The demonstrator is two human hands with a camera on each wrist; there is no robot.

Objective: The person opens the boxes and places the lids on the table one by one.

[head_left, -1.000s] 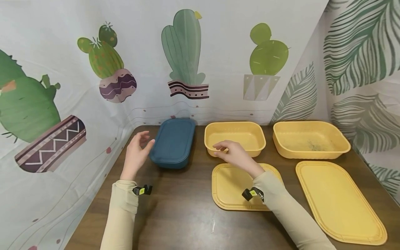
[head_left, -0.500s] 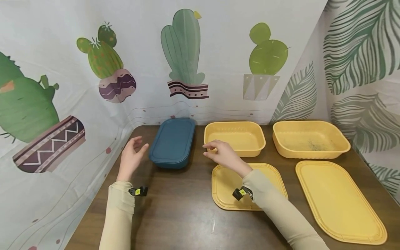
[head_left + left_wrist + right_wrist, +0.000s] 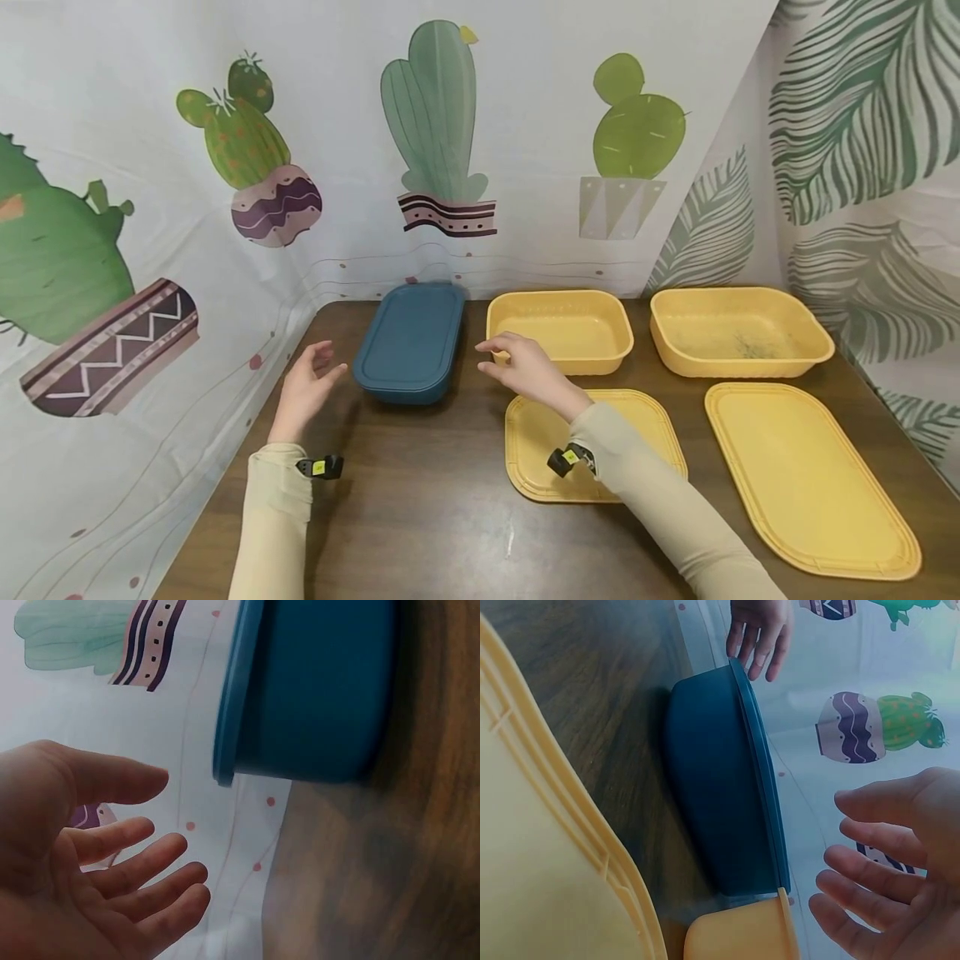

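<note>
A blue lidded food container (image 3: 410,337) stands at the back left of the table, its lid on top. Just left of it my left hand (image 3: 302,387) hovers, thumb apart from loosely bent fingers, holding nothing. My right hand (image 3: 525,367) is raised on the other side, overlapping the front left corner of a smaller yellow container (image 3: 615,354) in the head view; it holds nothing either. In the left wrist view the blue container (image 3: 322,690) is beyond the fingertips. The right wrist view has the blue container (image 3: 720,780) between both hands.
A larger yellow container (image 3: 742,367) without a lid stands at the back right. Two flat yellow lids lie in front: a smaller lid (image 3: 645,417) partly under the right forearm, and a longer lid (image 3: 813,483) to its right. A printed cloth (image 3: 525,125) hangs behind the table.
Both hands have moved left and slightly down toward me, the right from over the smaller yellow container to its left corner. The containers and lids stay in place; the view has shifted slightly.
</note>
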